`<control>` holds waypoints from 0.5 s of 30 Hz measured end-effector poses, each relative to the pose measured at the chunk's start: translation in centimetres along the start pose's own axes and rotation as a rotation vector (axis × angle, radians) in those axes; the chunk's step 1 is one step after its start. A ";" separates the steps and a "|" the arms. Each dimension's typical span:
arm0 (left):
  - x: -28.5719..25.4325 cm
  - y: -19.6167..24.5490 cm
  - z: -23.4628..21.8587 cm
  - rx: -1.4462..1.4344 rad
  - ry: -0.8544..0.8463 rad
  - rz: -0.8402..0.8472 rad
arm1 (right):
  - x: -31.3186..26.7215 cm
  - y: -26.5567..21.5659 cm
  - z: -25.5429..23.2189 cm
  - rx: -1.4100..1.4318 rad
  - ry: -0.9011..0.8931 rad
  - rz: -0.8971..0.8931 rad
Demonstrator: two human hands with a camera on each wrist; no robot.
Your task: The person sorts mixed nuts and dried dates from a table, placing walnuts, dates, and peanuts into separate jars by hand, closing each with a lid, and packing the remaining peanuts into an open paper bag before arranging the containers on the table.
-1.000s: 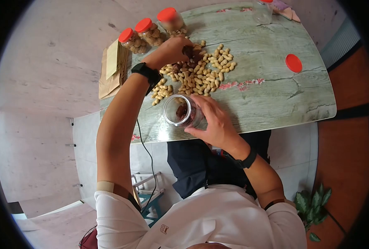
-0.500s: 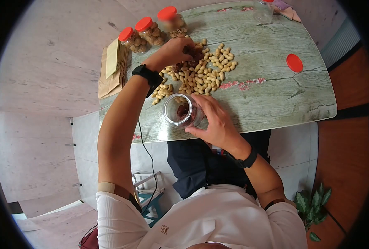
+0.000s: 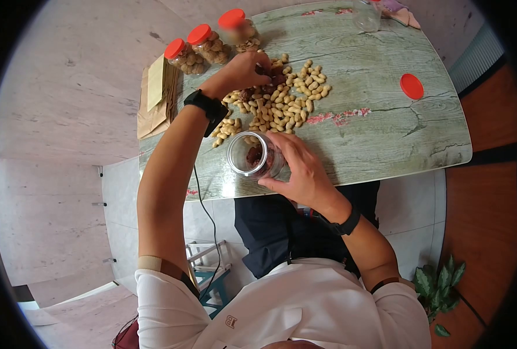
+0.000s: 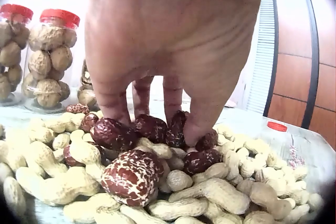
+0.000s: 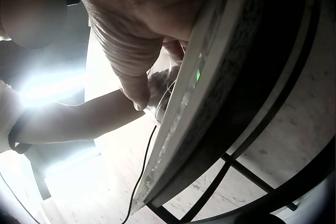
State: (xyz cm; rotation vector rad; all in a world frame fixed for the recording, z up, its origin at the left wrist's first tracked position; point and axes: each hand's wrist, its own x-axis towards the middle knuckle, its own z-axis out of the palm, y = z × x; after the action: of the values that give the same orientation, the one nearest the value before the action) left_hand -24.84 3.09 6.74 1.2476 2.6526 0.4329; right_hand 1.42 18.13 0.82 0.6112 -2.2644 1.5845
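In the head view my left hand (image 3: 241,72) reaches down into the pile of peanuts (image 3: 279,113). The left wrist view has its thumb and fingers curled down around several wrinkled dark red dates (image 4: 150,128). A larger date (image 4: 133,178), mottled with cream, lies in front among the peanuts. Closer to the table's front edge, a clear open jar (image 3: 251,156) holds some dark red dates at its bottom. My right hand (image 3: 301,171) grips that jar from its right side, thumb near me and fingers on the far side.
Red-lidded jars (image 3: 213,47) of walnuts stand at the back left, beside brown paper bags (image 3: 156,102). A red lid (image 3: 411,86) lies on the right of the table (image 3: 380,136). Another clear jar (image 3: 366,16) is at the far edge near a cloth (image 3: 404,14). A black cable (image 3: 208,212) hangs in front.
The left hand stays over the dates, its fingers shifting slightly among them. The right hand and the jar keep their place.
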 end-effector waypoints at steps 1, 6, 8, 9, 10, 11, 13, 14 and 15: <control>0.0 0.0 -0.1 0.000 0.000 -0.010 | 0.0 0.0 0.0 -0.001 0.001 0.000; -0.3 -0.1 -0.6 -0.097 0.002 -0.073 | 0.0 0.0 0.0 0.016 0.019 -0.006; -0.5 -0.4 -0.5 -0.154 0.087 -0.123 | 0.0 -0.1 0.0 0.012 0.024 -0.010; -0.7 -0.6 -0.6 -0.154 0.085 -0.122 | 0.0 -0.1 0.0 0.008 0.028 -0.015; -1.0 -0.5 -1.1 -0.292 0.060 -0.188 | 0.0 -0.1 0.0 0.009 0.029 -0.013; -1.3 -0.4 -1.5 -0.430 0.036 -0.253 | 0.0 -0.1 0.1 0.004 0.029 -0.015; -2.2 -0.2 -2.0 -0.553 0.079 -0.260 | 0.0 -0.1 0.0 0.001 0.030 -0.014; -2.7 0.0 -2.2 -0.676 0.126 -0.265 | 0.0 -0.2 0.0 0.008 0.026 -0.010; -3.2 0.0 -2.5 -0.675 0.125 -0.267 | 0.1 -0.2 0.0 0.014 0.022 -0.006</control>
State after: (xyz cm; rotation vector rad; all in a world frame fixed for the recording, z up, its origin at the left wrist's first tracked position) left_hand -23.48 0.20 9.20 0.6669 2.3775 1.2505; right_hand 1.47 18.06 1.00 0.6001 -2.2359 1.5974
